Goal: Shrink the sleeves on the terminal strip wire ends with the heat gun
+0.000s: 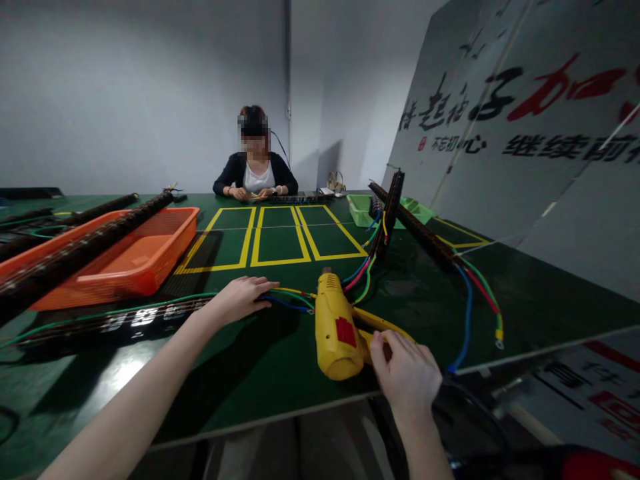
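A yellow heat gun (336,333) with a red label is near the front edge of the table, its nozzle facing away from me. My right hand (409,370) is closed around the heat gun's handle. Farther left, my left hand (243,298) is closed over the wires (293,293) at the end of a long black strip (135,319). Yellow, green and blue wires come out past its fingertips, with ring terminals near the heat gun's nozzle end. The exact grip of the fingers on the wires is partly hidden.
An orange basket (173,243) with a long dark strip across it stands left. Back right, a green basket (357,212) has dark strips (417,230) leaning on it, wires trailing. Yellow tape rectangles (281,263) mark the green table (225,393). A person (256,173) sits opposite, hands on parts.
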Demonstrator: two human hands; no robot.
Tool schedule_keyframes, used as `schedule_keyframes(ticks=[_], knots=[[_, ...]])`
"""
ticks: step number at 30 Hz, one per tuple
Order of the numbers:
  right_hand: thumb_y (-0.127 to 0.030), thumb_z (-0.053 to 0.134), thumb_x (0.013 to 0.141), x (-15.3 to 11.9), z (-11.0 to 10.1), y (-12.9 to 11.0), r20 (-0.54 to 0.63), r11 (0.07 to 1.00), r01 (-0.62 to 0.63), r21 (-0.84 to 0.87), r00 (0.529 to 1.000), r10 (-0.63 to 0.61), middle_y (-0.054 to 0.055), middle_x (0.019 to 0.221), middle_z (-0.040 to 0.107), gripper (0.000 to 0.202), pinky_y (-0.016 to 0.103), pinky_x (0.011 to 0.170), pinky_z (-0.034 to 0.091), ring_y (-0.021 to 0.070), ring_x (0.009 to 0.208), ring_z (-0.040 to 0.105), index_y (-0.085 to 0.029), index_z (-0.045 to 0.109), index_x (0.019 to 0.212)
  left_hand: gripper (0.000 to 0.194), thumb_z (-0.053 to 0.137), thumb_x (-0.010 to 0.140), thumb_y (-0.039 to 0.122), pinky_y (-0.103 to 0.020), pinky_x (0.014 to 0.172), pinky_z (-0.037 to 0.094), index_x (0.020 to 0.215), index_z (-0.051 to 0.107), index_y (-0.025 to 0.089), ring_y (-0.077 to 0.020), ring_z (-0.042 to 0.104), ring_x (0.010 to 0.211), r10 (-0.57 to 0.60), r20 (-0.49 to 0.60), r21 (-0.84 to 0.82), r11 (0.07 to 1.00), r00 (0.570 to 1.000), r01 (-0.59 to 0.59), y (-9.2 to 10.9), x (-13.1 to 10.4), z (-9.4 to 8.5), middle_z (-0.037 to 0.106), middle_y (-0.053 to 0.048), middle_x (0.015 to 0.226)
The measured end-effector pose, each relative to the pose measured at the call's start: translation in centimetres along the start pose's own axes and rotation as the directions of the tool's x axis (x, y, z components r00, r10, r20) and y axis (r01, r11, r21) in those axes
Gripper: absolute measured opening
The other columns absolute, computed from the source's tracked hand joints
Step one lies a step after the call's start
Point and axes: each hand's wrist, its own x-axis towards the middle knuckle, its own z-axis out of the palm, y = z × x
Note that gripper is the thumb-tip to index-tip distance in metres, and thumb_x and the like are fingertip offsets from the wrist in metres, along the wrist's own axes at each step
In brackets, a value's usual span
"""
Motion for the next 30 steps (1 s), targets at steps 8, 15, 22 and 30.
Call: schedule_keyframes(ticks=[8, 15, 22, 30], knots=[[-0.033, 0.047, 0.089, 1.5, 0.6, 0.3, 0.066, 0.979, -0.115, 0.168, 0.992, 0.105, 0.003, 0.073, 0.065, 0.025, 0.030, 0.069, 0.034, 0.0171, 0.073, 0.056, -0.019, 0.062, 0.076, 0.045, 0.044, 0.091, 0.038, -0.034, 0.084, 0.045, 0.134, 0.045, 0.024, -0.0221, 0.062, 0.095, 0.092, -0.020, 0.152, 0.985, 0.996, -0.087, 1.9, -0.6, -0.6, 0.063, -0.007, 0.107], [-0.044, 0.040, 0.092, 5.3, -2.4, -2.4, 0.256, 0.769, -0.211, 0.603, 0.965, 0.065, 0.008, 0.107, 0.061, 0.033, 0.036, 0.091, 0.039, 0.0208, 0.104, 0.051, -0.020, 0.058, 0.105, 0.041, 0.040, 0.094, 0.033, -0.033, 0.083, 0.045, 0.134, 0.043, 0.025, -0.0197, 0.058, 0.094, 0.186, -0.251, 0.264, 0.957, 0.950, -0.118, 4.2, -3.5, -3.3, 0.063, -0.007, 0.106], [-0.058, 0.020, 0.093, 11.0, -1.7, -8.7, 0.656, 0.381, -0.537, 0.753, 0.563, -0.502, 0.009, 0.114, 0.062, 0.058, 0.035, 0.092, 0.045, 0.0179, 0.106, 0.058, -0.018, 0.058, 0.113, 0.056, 0.047, 0.090, 0.014, -0.033, 0.090, 0.044, 0.143, 0.030, 0.023, -0.0173, 0.056, 0.104, 0.354, -0.507, 0.294, 0.928, 0.786, -0.229, 6.8, -7.9, -4.3, 0.065, -0.007, 0.104], [-0.066, 0.048, 0.079, 8.8, -0.2, -12.0, 0.583, 0.343, -0.854, 0.390, -0.060, -0.810, 0.003, 0.068, 0.063, 0.050, 0.028, 0.067, 0.048, 0.0136, 0.066, 0.060, -0.017, 0.059, 0.074, 0.032, 0.042, 0.089, 0.013, -0.031, 0.099, 0.043, 0.113, 0.062, 0.015, -0.0169, 0.056, 0.106, 0.575, -0.544, 0.326, 0.816, 0.611, -0.478, 9.7, -9.7, -4.0, 0.066, -0.005, 0.100]])
